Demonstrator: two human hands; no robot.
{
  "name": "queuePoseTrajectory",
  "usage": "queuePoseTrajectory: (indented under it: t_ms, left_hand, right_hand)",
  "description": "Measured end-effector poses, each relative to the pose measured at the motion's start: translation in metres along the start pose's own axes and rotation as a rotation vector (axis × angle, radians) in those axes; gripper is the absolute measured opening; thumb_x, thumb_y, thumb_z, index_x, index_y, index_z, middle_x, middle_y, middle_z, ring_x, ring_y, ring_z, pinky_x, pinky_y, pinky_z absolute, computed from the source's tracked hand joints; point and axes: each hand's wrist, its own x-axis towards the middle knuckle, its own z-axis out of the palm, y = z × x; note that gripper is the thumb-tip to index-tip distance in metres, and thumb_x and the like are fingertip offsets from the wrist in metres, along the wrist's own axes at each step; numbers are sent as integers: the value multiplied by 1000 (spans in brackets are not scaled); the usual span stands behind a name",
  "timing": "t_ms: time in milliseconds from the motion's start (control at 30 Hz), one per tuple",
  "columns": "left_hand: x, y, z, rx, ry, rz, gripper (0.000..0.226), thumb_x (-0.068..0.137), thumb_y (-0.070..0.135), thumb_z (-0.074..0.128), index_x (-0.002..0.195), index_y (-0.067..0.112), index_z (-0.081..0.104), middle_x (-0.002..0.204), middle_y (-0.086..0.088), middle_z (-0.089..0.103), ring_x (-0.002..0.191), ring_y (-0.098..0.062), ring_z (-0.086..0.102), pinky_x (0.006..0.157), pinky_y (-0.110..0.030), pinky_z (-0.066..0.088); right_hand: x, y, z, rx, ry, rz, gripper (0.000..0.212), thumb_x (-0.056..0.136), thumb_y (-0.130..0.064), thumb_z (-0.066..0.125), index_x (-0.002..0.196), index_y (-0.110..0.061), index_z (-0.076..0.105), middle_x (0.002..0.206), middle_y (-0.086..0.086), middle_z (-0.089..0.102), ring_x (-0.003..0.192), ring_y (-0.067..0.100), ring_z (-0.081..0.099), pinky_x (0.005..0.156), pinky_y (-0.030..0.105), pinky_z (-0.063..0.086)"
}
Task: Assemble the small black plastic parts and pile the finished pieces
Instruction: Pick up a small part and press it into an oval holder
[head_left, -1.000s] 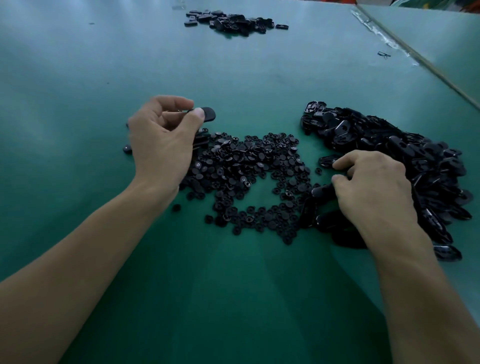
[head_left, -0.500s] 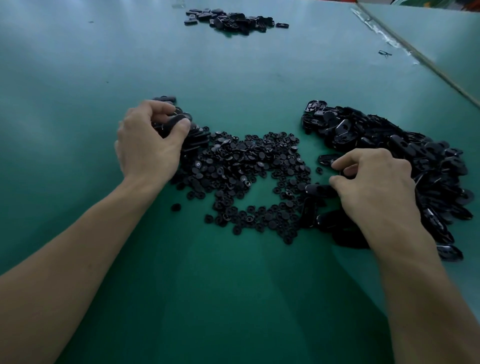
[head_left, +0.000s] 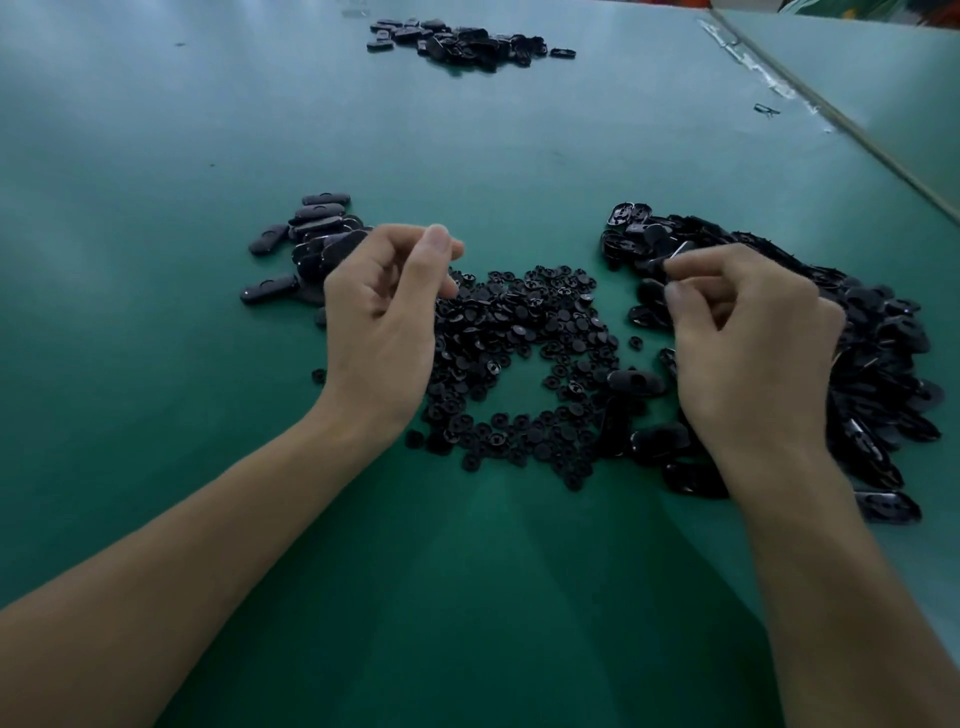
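Left hand (head_left: 384, 317) is hovering empty, loosely curled, over the left edge of the button heap (head_left: 524, 353). Right hand (head_left: 753, 338), right of the heap, seems to be pinching an oval shell (head_left: 675, 253) by its rim. Shells are looking light, stiff and slick, and the finished pile (head_left: 317, 228) is lying just left of the heap.

- table (head_left: 156, 364): plain teal-green, no pattern
- small round parts (head_left: 524, 332): black, matte
- oval shells heap (head_left: 883, 353): glossy black
- finished oval pieces (head_left: 311, 228): black
- far pile (head_left: 457, 39): black

Left hand (head_left: 384, 322): yours, fingers loosely curled above the round parts (head_left: 519, 322).
Right hand (head_left: 753, 338): you pinch an oval shell (head_left: 655, 267) at the shell heap's (head_left: 883, 343) edge.
Finished pile (head_left: 317, 228): on the tabletop (head_left: 467, 156), just left of the round parts.
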Motion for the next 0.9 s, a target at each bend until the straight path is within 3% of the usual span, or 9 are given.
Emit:
queuePoseTrajectory:
  t_ms: [67,167,267,333,500,633,700,800,900]
  left_hand:
    - [-5,3,3,27,-54,36,23,100,25,52,83,22,66,63,9,61,51,-8,48,51,-29,39]
    - [-13,7,7,80,-111,69,20,99,29,55,84,23,67,63,7,64,45,-8,52,43,-24,41]
    - [-19,6,8,116,-148,80,3,92,30,65,94,30,68,70,11,67,52,-8,60,48,-19,47]
    - [-20,4,9,128,-168,88,12,89,25,70,97,33,67,76,11,69,58,-9,63,52,-18,48]
    - [-20,4,9,169,-218,119,16,87,16,72,97,28,70,83,12,74,73,-7,71,60,-18,52]
    - [-21,3,9,125,-227,99,17,88,16,71,99,29,71,88,8,76,77,-14,73,59,-43,61]
    - [-20,2,8,99,-237,94,17,88,16,72,101,28,72,91,7,76,79,-16,74,62,-46,62]
    - [-19,0,7,54,-230,72,18,87,15,74,102,25,72,91,7,77,82,-12,74,70,-42,63]
    - [-17,-1,7,25,-235,61,21,87,12,73,103,25,71,92,9,77,84,-9,73,72,-29,60]
  right_hand:
    - [-2,-3,6,171,-65,-10,19,95,-17,67,110,-26,72,77,-22,64,74,-2,66,78,21,56]
    - [-7,-7,18,403,-262,48,26,96,-15,66,119,-26,68,82,-13,66,76,5,69,76,30,57]
    - [-14,-16,25,627,-425,52,28,98,-6,62,120,-21,68,81,-9,66,73,4,70,74,22,57]
    - [-17,-22,26,754,-481,81,25,97,-2,62,107,-23,70,80,-1,69,72,9,71,66,19,54]
    - [-21,-25,27,801,-457,137,12,96,-8,62,94,-19,64,79,4,74,71,13,72,60,19,51]
    - [-21,-25,26,800,-431,126,8,97,-13,63,91,-18,63,75,1,75,70,14,73,58,20,51]
    - [-20,-24,26,800,-414,122,10,97,-16,63,88,-18,63,73,0,74,68,14,73,58,20,51]
    - [-20,-23,26,802,-387,124,9,97,-15,65,88,-18,65,72,0,73,66,12,71,58,20,51]
    - [-19,-23,27,869,-373,174,6,97,-11,64,92,-14,64,73,2,74,66,11,70,58,20,51]
